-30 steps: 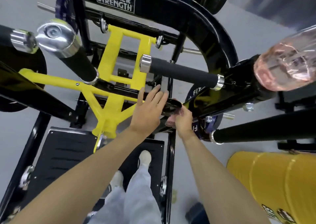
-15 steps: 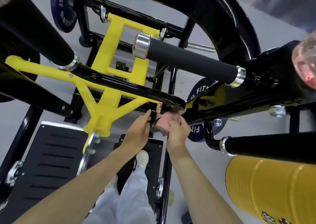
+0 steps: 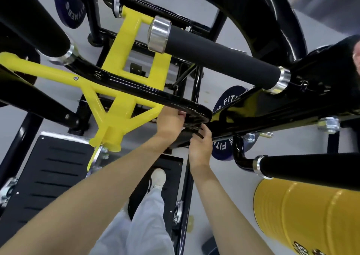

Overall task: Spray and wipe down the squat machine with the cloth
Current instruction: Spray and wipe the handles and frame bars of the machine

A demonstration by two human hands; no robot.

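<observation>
Left hand (image 3: 170,123), right hand (image 3: 200,148) at bar (image 3: 136,91)

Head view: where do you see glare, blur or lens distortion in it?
Head view: strong glare on the chrome collar and white streaks on the glossy black bar. Head view: the pink thing at the right edge is out of focus, too blurred to identify. Head view: wide-angle distortion stretches the forearms toward the bottom edge.

The yellow frame (image 3: 116,91) is glossy painted metal. Crossing it, the black tube (image 3: 171,100) shines smooth and mirrors the yellow. Above the frame, the grip (image 3: 220,59) is matt, finely grained foam or rubber, capped by a polished chrome collar (image 3: 158,33). Below the frame, the footplate (image 3: 58,186) looks matt black, and my trousers (image 3: 140,225) are soft pale cloth.
</observation>
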